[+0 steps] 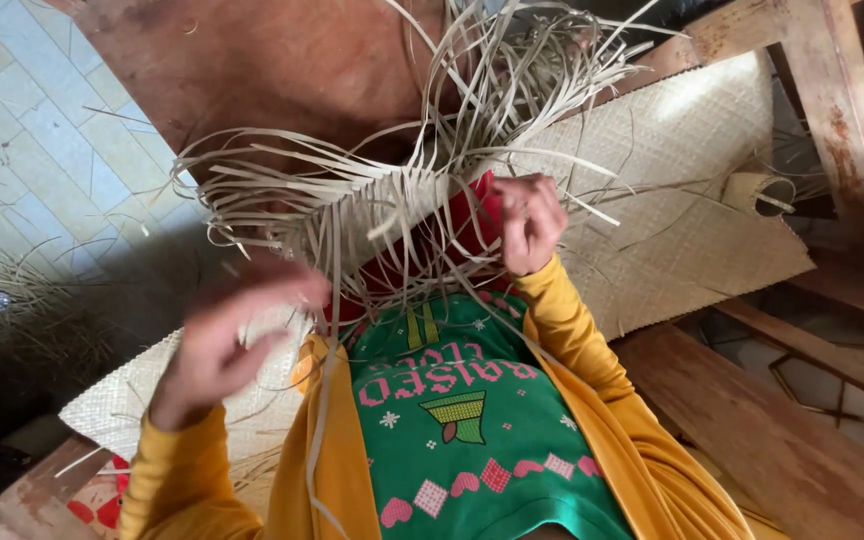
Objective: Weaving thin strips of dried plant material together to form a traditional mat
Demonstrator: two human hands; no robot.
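— What is each hand doing?

— The right hand (530, 222) is curled into a closed grip on the half-woven straw piece (392, 215), pinching its woven band near the red cloth (472, 225) that shows behind it. The left hand (222, 340) is blurred; its fingers look loosely bent and spread, and I cannot tell whether its grip holds any strand, though it sits just below the loose ends.

— Where is the straw piece?

— Held up in front of the person's chest, above the green patterned sweater (472, 430) and between the two yellow sleeves (572, 330). Its unwoven pale strips (512, 70) fan upward and out to the left.

— And around it?

— A finished woven mat (692, 200) lies flat behind, reaching to the right, with a second stretch of mat at the lower left under the left arm. A wooden frame (832, 110) stands at the right, a wooden plank (752, 430) runs below it, and pale floor tiles (42, 140) show at the upper left.
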